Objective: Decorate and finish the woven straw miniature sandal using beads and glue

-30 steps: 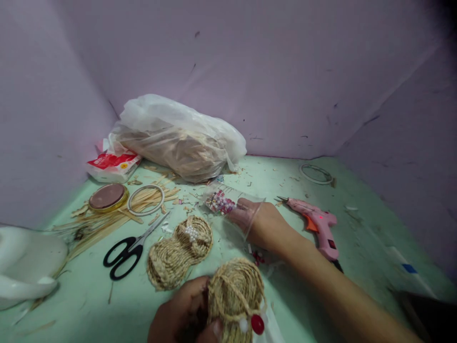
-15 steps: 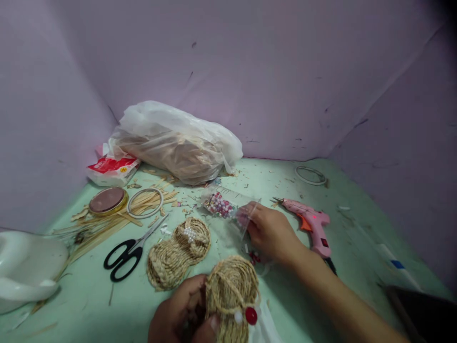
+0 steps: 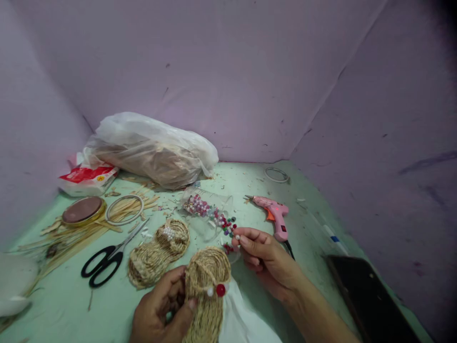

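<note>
My left hand (image 3: 160,312) grips a small woven straw sandal (image 3: 206,295) at the bottom centre; a red bead and a white bead sit on its strap. My right hand (image 3: 266,259) hovers just right of it, fingertips pinched on something tiny I cannot make out. A clear plastic cup of coloured beads (image 3: 207,212) lies on its side just beyond that hand, with a few beads spilled at its mouth. A second straw sandal (image 3: 157,255) with white beads lies on the green table to the left.
Black scissors (image 3: 105,259), a round tin lid (image 3: 83,210), a ring and straw strips lie at left. A plastic bag of straw (image 3: 150,152) sits at the back. A pink glue gun (image 3: 274,216) lies right of the cup. A dark phone (image 3: 367,300) is at lower right.
My right hand has come out of the bead cup and drawn back toward the held sandal. The cup has rolled and some beads have spilled. The view has swung to the right.
</note>
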Demonstrator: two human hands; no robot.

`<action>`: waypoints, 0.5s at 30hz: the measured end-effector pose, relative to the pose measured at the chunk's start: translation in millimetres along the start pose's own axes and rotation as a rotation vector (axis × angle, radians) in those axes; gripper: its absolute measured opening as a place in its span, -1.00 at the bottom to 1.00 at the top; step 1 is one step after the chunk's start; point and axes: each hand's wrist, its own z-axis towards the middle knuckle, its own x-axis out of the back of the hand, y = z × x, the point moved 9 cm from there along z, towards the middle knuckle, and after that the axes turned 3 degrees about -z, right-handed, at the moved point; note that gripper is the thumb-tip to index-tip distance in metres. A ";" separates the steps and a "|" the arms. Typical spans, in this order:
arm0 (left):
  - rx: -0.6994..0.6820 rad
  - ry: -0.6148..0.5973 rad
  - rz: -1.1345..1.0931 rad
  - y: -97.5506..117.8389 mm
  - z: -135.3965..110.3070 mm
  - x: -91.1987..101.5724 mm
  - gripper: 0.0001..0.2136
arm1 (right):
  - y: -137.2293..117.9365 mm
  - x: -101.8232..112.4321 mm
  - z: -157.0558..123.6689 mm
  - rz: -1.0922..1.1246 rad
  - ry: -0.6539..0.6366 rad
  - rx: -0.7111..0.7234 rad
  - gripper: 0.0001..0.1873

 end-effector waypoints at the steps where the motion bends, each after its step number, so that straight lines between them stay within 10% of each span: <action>1: -0.009 -0.009 0.002 0.2 0.1 -0.4 -0.55 | -0.5 -0.2 -0.1 -0.017 0.002 0.005 -0.77; 15: -0.004 -0.064 -0.049 -4.1 0.3 -2.1 -0.57 | -15.1 -11.5 -8.3 -0.108 -0.007 0.080 -0.73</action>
